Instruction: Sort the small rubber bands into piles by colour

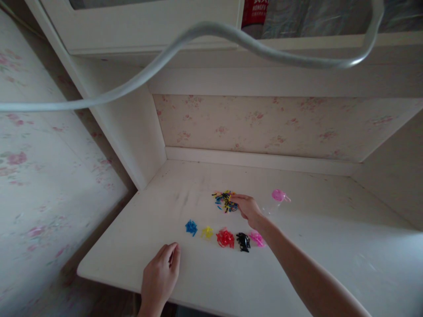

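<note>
My right hand reaches over the desk with its fingers stretched out, the tips touching a mixed pile of small coloured rubber bands. Nothing held shows in it. Near the front edge my left hand is closed, thumb against curled fingers; whether anything is inside is hidden. Between the hands lies a row of small piles sorted by colour: blue bands, yellow bands, red bands, black bands and pink bands, the last partly behind my right forearm.
A pink round object, perhaps a lid, lies on the white desk with something clear beside it. A pale cable crosses close before the camera. Cabinets overhang the desk, and a side panel bounds it at left.
</note>
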Demonstrator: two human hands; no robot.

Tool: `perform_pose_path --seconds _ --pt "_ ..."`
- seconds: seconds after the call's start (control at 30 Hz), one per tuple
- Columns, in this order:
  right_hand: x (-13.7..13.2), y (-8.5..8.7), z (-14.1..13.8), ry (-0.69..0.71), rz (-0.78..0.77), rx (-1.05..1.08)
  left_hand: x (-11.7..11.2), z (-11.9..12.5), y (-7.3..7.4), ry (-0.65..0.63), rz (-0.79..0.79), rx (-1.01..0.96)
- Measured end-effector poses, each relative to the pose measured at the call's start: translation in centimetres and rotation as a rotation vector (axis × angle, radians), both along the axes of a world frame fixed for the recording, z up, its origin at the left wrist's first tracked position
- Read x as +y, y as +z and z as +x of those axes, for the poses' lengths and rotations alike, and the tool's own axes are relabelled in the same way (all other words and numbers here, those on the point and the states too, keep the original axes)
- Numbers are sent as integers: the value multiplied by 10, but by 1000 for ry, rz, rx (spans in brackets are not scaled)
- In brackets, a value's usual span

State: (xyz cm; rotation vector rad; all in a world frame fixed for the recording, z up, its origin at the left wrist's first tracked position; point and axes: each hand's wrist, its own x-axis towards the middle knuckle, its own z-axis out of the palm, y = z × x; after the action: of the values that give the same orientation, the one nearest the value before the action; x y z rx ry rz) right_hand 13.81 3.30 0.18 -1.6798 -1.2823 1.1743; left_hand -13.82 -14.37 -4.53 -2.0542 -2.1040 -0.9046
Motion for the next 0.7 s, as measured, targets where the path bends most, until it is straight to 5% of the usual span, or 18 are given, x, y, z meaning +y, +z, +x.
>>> perform_pose_path --seconds 0.43,0.7 --pt "-4 -1 0 67 145 -255 0 1 3 6 -43 3" --pt "-54 28 -28 500 337 -576 0 2 5 4 -36 -10"
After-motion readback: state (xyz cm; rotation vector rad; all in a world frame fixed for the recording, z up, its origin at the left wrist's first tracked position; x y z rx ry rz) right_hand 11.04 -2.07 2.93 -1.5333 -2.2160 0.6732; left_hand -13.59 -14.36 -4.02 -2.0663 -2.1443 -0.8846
